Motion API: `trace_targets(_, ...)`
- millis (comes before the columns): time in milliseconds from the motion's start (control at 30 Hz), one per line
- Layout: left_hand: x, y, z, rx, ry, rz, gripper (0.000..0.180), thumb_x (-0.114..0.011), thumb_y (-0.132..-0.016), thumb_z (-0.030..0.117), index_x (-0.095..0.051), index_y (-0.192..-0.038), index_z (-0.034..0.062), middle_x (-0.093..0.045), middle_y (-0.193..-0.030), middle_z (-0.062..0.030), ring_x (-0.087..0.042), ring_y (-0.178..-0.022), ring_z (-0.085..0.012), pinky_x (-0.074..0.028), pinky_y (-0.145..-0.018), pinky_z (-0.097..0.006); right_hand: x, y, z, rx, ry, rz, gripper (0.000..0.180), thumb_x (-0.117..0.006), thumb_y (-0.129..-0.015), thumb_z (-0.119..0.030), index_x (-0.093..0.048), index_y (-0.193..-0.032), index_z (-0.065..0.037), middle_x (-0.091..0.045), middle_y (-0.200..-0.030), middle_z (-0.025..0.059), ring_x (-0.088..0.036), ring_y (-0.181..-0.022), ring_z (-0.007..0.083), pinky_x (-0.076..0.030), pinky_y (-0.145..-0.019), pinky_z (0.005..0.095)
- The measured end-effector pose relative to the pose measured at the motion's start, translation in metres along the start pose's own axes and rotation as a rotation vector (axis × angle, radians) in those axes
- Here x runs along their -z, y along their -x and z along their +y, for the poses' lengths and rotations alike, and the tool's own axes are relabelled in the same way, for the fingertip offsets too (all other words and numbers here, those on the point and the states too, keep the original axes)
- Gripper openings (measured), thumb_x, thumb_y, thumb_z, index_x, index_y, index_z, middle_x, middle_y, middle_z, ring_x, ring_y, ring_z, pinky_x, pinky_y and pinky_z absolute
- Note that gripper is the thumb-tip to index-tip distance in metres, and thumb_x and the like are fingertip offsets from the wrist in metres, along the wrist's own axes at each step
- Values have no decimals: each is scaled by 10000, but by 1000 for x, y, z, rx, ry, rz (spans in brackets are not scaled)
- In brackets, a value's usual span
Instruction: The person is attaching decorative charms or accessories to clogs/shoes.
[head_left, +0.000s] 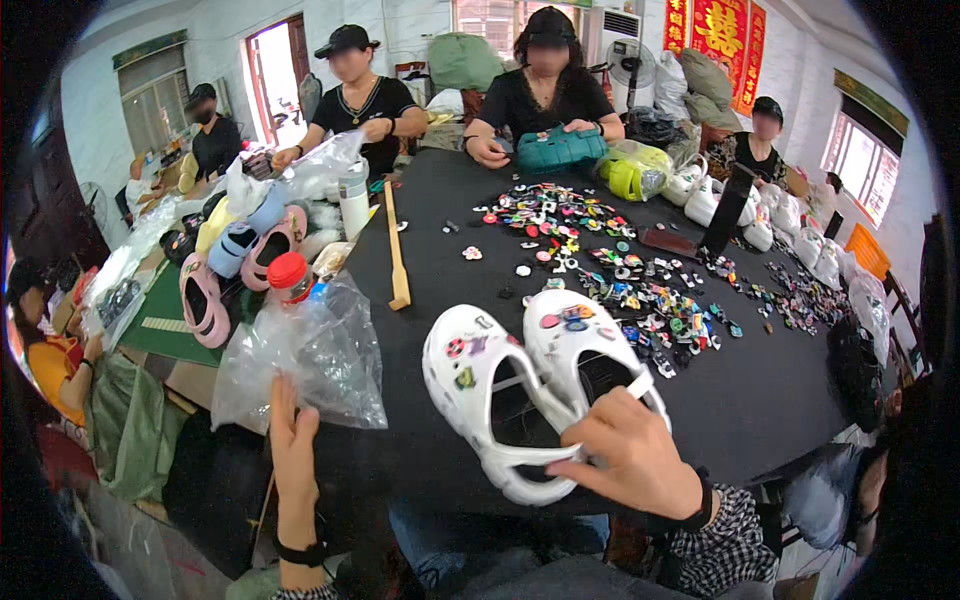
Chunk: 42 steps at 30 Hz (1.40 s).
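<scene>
A pair of white clogs (470, 345) with colourful charms on their toes is on the black table in front of me, toes pointing away. My right hand (630, 450) is closed on the clogs near their heel straps, its fingers curled around the inner edges. At the near edge of a clear plastic bag (340, 350), my left hand (292, 435) has its fingers stretched upward and its thumb apart; it touches or nearly touches the bag. Next to the bag stands a jar with a red lid (289, 272).
Piles of small charms (640, 290) cover the table's middle and right. A wooden stick (397, 250) lies beyond the bag. Pink clogs (204, 305) are at left, a white bottle (354, 200) behind. Across the table, a person holds a teal clog (560, 150); white bagged clogs (760, 225) line the right.
</scene>
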<state>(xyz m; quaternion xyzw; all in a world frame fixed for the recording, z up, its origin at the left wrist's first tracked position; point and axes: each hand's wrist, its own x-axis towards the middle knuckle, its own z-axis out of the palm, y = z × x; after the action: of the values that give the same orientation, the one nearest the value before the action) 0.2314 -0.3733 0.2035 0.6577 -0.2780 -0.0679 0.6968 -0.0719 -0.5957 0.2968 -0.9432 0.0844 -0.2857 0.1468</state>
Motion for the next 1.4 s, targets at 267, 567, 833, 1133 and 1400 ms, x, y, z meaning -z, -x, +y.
trace_targets(267, -50, 56, 26, -236, -566, 101, 589, -526, -933, 119, -330, -1481, 26, -150, -1582, -212, -137, -1473, -366, -145, -1173, -477, -23, -14, -16, 39, -194, 33, 236, -797, -753, -243, -672, -849, -67, -541, -699, 64, -563, -669, 241, -453, -536, 363)
trace_targets(567, -86, 76, 81, -605, -332, -413, 403, -556, -895, 236, -631, -1219, 10, -456, -1390, -227, -437, -1278, -426, -366, -1051, -513, -43, 6, -37, 316, 76, -52, 247, -772, -759, -238, -650, -924, -99, -474, -728, -2, -514, -646, 154, -418, -481, 267)
trace_targets(833, -114, 79, 95, -757, -653, -516, 379, -508, -948, 450, -655, -1267, 307, -506, -1416, -60, -334, -1342, -434, -280, -1034, -613, -46, 26, -41, 432, 232, -3, 272, -791, -729, -303, -651, -806, -83, -572, -771, 20, -601, -717, 158, -449, -474, 248)
trace_targets(1133, -101, 67, 77, -838, -584, -502, 279, -627, -881, 327, -724, -1076, 151, -595, -1305, -44, -455, -1299, -344, -322, -1064, -568, -36, 11, -32, 367, 89, -167, 268, -733, -778, -277, -635, -929, -78, -528, -814, 24, -562, -775, 182, -494, -518, 274)
trace_targets(1400, 2, 38, 35, -800, -708, 527, 376, -605, -820, 14, -486, -1177, 25, -496, -1242, -155, -517, -980, -298, -421, -937, -457, -32, -1, -31, 332, -5, -137, 267, -768, -744, -258, -663, -948, -121, -517, -736, -12, -548, -676, 152, -444, -476, 267)
